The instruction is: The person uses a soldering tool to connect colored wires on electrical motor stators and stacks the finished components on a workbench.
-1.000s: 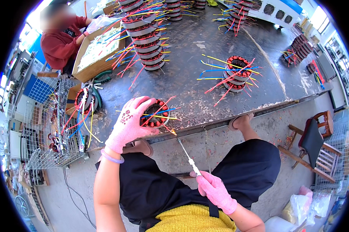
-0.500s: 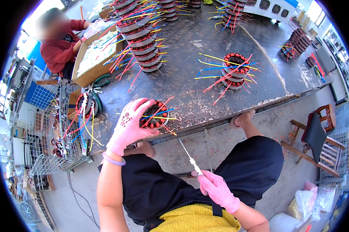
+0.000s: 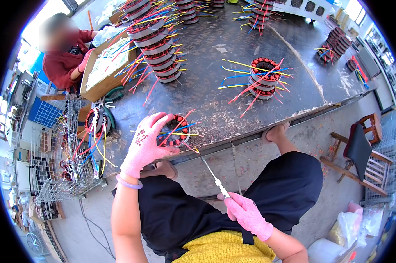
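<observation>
My left hand (image 3: 146, 141), in a pink glove, is wrapped round the near left side of a motor stator (image 3: 182, 136) at the table's front edge. The stator has red windings, with red, blue and yellow leads crossing its top; my palm hides part of its ring. My right hand (image 3: 246, 213), also gloved in pink, is closed on the white handle of a slim metal rod tool (image 3: 221, 188). The tool's tip meets the end of a lead sticking out over the edge; how they join is too small to make out.
Two stacked stators (image 3: 264, 81) stand right of centre on the dark table (image 3: 206, 94), with taller stacks (image 3: 160, 55) behind. Green-handled pliers (image 3: 112, 94) lie near a cardboard box (image 3: 90, 92). A wire basket (image 3: 62, 188) stands left, a chair (image 3: 358, 151) right. A co-worker (image 3: 62, 61) sits far left.
My hands, the stator and the tool keep nearly the same positions. The view has shifted slightly, and the co-worker's arm has moved a little beside the box.
</observation>
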The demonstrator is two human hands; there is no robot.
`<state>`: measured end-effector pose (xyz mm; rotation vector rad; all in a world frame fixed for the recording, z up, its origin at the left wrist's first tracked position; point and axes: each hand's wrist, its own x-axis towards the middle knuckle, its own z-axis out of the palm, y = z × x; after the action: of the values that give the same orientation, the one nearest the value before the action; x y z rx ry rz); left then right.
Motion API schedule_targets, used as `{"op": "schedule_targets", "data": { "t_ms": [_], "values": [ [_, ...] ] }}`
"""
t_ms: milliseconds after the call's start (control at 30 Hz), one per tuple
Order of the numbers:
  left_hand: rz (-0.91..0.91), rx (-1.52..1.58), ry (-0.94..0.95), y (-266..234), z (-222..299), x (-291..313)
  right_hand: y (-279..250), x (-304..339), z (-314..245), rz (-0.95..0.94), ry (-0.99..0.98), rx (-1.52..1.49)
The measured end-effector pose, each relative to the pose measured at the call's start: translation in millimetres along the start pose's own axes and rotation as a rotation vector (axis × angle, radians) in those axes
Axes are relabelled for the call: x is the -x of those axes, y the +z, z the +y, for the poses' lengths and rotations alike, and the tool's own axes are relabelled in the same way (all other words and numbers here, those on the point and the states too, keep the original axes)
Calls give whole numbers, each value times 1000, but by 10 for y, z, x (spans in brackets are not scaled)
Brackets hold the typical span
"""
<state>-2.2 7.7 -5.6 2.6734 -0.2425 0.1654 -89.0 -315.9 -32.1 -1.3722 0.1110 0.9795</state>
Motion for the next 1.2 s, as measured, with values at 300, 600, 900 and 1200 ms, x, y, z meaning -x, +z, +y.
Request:
{"op": "schedule_targets", "data": {
  "t_ms": [300,600,900,1200],
  "values": [
    [-10,-7,-14,-7,25,-11,5,4,-23,0,-24,39],
    [-16,0,-14,-11,27,-21,31,7,-78,-10,-24,37],
    [-8,-10,-2,-8,29,-17,17,5,-43,-20,-35,32],
    [-12,6,1,-2,22,-23,24,26,-111,-3,12,46]
  ]
}}
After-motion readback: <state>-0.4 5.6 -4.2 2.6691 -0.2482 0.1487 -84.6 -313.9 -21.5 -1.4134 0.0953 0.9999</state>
